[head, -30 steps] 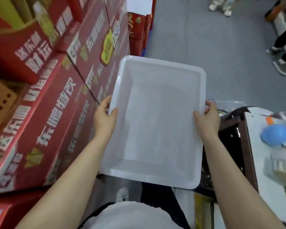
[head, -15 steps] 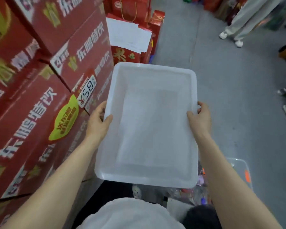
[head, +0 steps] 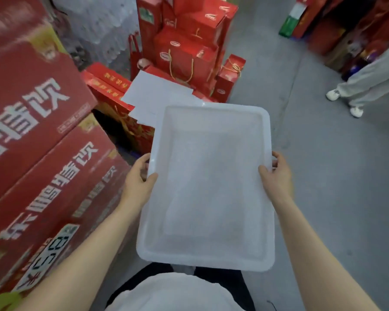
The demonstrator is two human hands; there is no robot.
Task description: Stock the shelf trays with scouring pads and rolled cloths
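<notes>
Progress check: I've got the empty white rectangular plastic tray (head: 208, 187) above the grey floor (head: 335, 176), left grip (head: 139, 178) and right grip (head: 276, 178) both clamped on its long rims, so I'd carry it level and clear of those red cardboard cartons (head: 43, 131).

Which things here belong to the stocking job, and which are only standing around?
For the job: white tray, gripped at both sides by left hand and right hand.
Just around: red cartons, red gift boxes, white paper sheets.

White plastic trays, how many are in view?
1: an empty white plastic tray, left hand gripping its left rim, right hand its right rim. Others may sit out of view.
</notes>
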